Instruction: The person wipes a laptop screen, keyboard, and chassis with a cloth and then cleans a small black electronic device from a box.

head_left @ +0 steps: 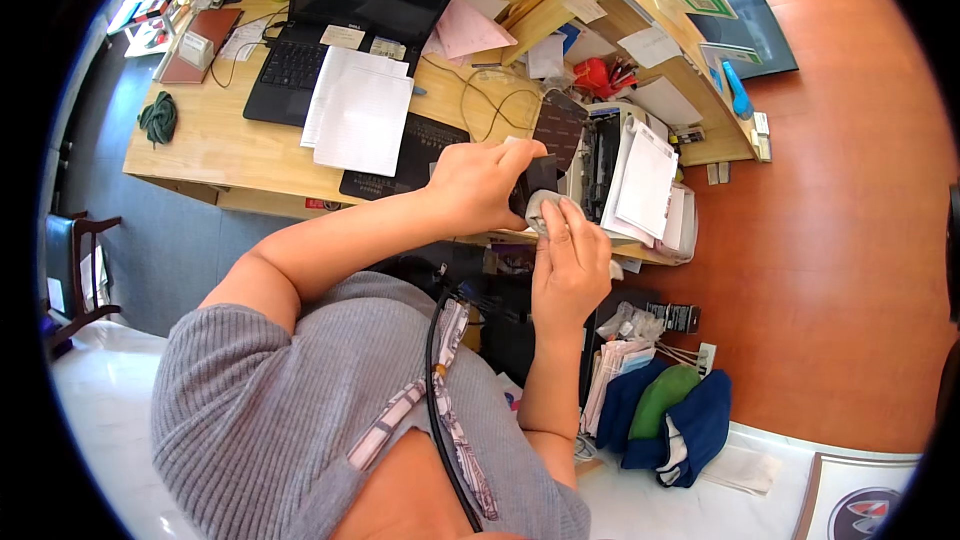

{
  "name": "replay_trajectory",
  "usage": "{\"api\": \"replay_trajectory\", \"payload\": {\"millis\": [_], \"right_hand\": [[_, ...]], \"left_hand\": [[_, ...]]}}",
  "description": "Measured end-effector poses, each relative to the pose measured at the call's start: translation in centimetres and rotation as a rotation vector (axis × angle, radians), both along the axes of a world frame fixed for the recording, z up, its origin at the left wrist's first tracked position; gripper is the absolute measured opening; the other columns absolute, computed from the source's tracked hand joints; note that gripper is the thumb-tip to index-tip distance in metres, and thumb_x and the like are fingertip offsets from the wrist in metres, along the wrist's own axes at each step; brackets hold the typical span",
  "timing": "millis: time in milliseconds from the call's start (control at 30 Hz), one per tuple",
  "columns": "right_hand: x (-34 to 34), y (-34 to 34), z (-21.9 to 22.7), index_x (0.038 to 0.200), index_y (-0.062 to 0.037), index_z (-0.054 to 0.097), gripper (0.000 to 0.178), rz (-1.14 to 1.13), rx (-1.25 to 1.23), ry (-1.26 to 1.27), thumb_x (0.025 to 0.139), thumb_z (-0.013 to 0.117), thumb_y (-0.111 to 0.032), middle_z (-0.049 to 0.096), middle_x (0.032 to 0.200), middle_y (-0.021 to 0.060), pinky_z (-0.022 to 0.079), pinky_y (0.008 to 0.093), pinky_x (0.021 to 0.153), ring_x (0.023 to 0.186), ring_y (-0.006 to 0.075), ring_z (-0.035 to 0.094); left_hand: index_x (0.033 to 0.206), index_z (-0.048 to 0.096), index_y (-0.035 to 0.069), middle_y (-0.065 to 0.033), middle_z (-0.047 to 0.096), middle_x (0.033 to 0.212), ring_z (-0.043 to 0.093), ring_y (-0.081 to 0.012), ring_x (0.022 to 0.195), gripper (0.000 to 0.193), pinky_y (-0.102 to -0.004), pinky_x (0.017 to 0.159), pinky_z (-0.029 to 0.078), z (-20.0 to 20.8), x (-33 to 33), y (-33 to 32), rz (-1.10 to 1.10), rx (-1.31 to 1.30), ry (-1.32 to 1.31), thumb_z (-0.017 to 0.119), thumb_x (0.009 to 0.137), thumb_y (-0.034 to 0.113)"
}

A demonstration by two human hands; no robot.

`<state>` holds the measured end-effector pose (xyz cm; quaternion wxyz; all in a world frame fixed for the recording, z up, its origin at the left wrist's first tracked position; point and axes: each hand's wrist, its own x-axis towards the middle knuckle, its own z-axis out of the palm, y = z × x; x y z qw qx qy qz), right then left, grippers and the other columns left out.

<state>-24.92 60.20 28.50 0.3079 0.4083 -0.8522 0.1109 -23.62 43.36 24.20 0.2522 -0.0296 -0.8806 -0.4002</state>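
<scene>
My left hand (pixel 482 183) is raised over the desk's front edge, its fingers closed around a small, dark, flat-sided object (pixel 541 173). What kind of thing this is, I cannot make out. Against its lower end my right hand (pixel 572 252) presses a folded, greyish-white cloth (pixel 543 208), pinched between thumb and fingers. Just beyond my left hand, a black keyboard (pixel 425 148) lies partly under lined white papers (pixel 365 110). To the right of both hands stands a printer (pixel 603 165) with sheets on top.
An open black laptop (pixel 350 15) occupies the wooden desk (pixel 205 155), with loose cables (pixel 490 100) nearby. At far left lies a dark green cloth (pixel 158 118). A raised wooden partition (pixel 735 140) borders the right side. Blue and green fabric items (pixel 665 415) sit low at right.
</scene>
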Motion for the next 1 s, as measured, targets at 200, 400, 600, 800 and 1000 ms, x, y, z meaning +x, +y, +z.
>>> {"api": "replay_trajectory", "payload": {"millis": [200, 400, 600, 800, 1000], "right_hand": [[-2.5, -0.9, 1.9, 0.105, -0.0175, 0.069, 0.033, 0.204, 0.145, 0.135, 0.073, 0.062, -0.009, 0.064, 0.111, -0.0024, 0.053, 0.0332, 0.071, 0.092, 0.0253, 0.058], [-4.7, 1.0, 4.5, 0.103, -0.0144, 0.068, 0.032, 0.097, 0.011, -0.007, 0.073, 0.068, -0.003, 0.064, 0.108, 0.0029, 0.051, 0.0348, 0.080, 0.094, 0.0262, 0.059], [-5.4, 4.1, 1.6, 0.119, -0.0035, 0.045, 0.058, 0.062, -0.761, -0.705, 0.074, 0.080, -0.011, 0.057, 0.108, 0.0076, 0.047, 0.0351, 0.091, 0.097, 0.0212, 0.059], [-5.8, 3.6, 0.7, 0.127, -0.0004, 0.044, 0.055, 0.244, -1.299, -1.366, 0.079, 0.070, -0.004, 0.057, 0.116, 0.0119, 0.051, 0.0364, 0.092, 0.103, 0.0239, 0.060], [-3.7, 2.3, 0.4, 0.132, -0.0044, 0.039, 0.052, 0.177, -1.335, -1.299, 0.085, 0.064, -0.004, 0.052, 0.122, 0.0122, 0.049, 0.0382, 0.095, 0.106, 0.0226, 0.058]], "left_hand": [[0.115, 0.054, 0.007, -0.0100, 0.066, 0.091, 0.066, -0.0297, 0.082, 0.076, -0.0367, 0.071, 0.052, -0.8, 0.0, 0.6, -0.099, -0.026, 0.068, 0.087, 0.053, 0.037], [0.119, 0.048, 0.007, -0.0126, 0.065, 0.089, 0.065, -0.0318, 0.083, 0.082, -0.0377, 0.071, 0.051, 0.3, 0.4, -1.1, -0.140, 0.038, -0.057, 0.086, 0.054, 0.039], [0.120, 0.047, 0.008, -0.0127, 0.065, 0.089, 0.065, -0.0318, 0.083, 0.080, -0.0379, 0.072, 0.050, -0.1, 0.2, -1.5, -0.119, 0.059, -0.130, 0.085, 0.056, 0.038], [0.119, 0.048, 0.008, -0.0133, 0.066, 0.093, 0.065, -0.0310, 0.085, 0.077, -0.0382, 0.072, 0.050, -0.7, 0.3, -2.0, -0.033, 0.038, -0.127, 0.085, 0.058, 0.036], [0.119, 0.048, 0.007, -0.0135, 0.066, 0.095, 0.065, -0.0315, 0.086, 0.078, -0.0386, 0.073, 0.050, -1.0, 0.2, -1.9, -0.024, 0.010, -0.167, 0.085, 0.057, 0.038]]}}
